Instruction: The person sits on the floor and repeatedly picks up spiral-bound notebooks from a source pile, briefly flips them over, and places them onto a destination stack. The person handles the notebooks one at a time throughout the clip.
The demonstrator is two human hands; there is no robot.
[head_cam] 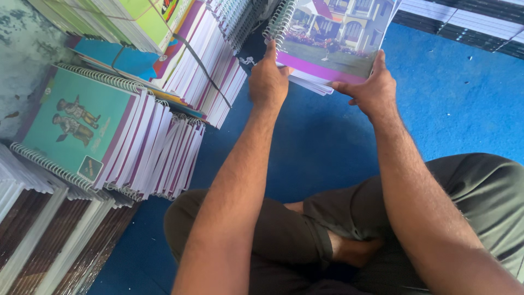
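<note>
I sit cross-legged on a blue floor (327,142). In front of me both hands grip a small stack of spiral-bound notebooks (333,43); the top cover shows a house and a lawn. My left hand (268,82) clasps the stack's near left corner by the wire spine. My right hand (371,87) holds the near right corner, thumb along the lower edge. The stack is held above the floor, tilted away from me.
On the left leans a row of spiral notebooks (109,136) with a teal cover showing two figures. Behind it rise strapped bundles of notebooks (185,49). Wrapped brown-edged stacks (49,240) stand at the lower left. More dark stacks (469,22) lie at the upper right.
</note>
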